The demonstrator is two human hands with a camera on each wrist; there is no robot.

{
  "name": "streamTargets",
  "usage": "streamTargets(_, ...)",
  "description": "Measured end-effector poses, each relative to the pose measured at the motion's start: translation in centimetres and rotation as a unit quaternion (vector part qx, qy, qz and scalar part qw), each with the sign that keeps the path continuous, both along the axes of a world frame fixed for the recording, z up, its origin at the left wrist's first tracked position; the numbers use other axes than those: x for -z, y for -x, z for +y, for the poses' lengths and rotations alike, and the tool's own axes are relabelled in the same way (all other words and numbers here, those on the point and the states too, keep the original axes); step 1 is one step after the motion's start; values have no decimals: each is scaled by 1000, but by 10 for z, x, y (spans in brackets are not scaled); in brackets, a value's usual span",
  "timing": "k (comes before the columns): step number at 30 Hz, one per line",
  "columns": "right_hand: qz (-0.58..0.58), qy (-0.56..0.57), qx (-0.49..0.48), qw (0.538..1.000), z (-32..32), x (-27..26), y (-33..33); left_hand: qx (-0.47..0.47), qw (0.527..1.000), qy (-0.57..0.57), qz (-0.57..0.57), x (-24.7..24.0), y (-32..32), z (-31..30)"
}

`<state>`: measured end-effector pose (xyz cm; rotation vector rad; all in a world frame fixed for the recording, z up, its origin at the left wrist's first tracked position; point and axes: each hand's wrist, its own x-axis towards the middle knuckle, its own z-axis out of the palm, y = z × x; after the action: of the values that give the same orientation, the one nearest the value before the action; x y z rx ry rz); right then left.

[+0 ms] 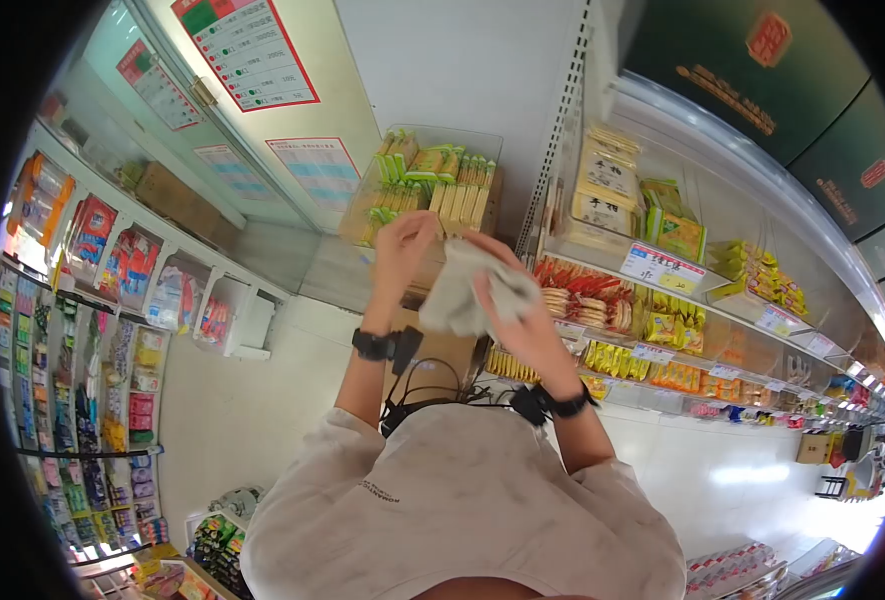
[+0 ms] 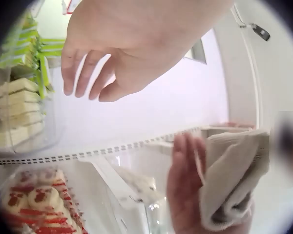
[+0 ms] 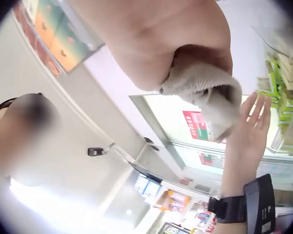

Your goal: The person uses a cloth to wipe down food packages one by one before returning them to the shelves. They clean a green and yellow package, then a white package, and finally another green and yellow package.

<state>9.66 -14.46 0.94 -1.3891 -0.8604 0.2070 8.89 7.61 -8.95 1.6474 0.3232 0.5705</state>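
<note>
My right hand [image 1: 523,325] holds a crumpled greyish-white cloth [image 1: 455,295] in front of my chest. Its thumb lies over the fabric. A folded, ribbed edge of the cloth [image 2: 234,170] shows in the left wrist view. In the right wrist view the cloth [image 3: 202,90] sticks out from the curled right hand [image 3: 171,34]. Just left of the cloth is my left hand [image 1: 405,250], raised and holding nothing. Its fingers look loosely bent in the left wrist view, where this hand [image 2: 122,48] fills the top.
Beyond my hands stands a clear bin [image 1: 373,185] of green-and-yellow packaged snacks [image 1: 438,175]. Snack shelves [image 1: 663,265] line the right side, close to my right arm. To the left are a glass door [image 1: 163,110] and racks of small goods [image 1: 83,400].
</note>
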Motion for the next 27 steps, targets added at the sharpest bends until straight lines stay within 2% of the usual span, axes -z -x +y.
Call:
streamTargets(3, 63, 11, 47, 997, 82, 74, -35, -31, 999, 42, -6, 40, -18, 45)
streamTargets(5, 75, 42, 18, 996, 124, 95, -62, -14, 998, 68, -1, 55, -37, 63)
streamTargets(8, 7, 75, 156, 985, 182, 177, -99, 44, 995, 6, 84, 54, -58, 67)
streamTargets(11, 204, 97, 101, 969, 183, 163, -90, 76, 984, 108, 122, 58, -66, 70)
streamTargets(14, 123, 111, 121, 979, 181, 172, -88, 63, 979, 160, 108, 69, -69, 67)
streamTargets(17, 91, 206, 169, 960, 171, 165, -85, 160, 955, 198, 149, 58, -62, 69)
streamTargets(20, -2, 192, 177, 965, 163, 172, -80, 43, 989, 114, 81, 80, -69, 58)
streamTargets(23, 65, 159, 159, 972, 161, 143, -56, 85, 982, 167, 28, 50, -47, 49)
streamTargets(26, 139, 180, 135, 964, 159, 117, -42, 40, 983, 174, 41, 57, -48, 51)
streamTargets(27, 127, 183, 114, 968, 156, 117, -43, -3, 988, 151, 21, 56, -48, 52)
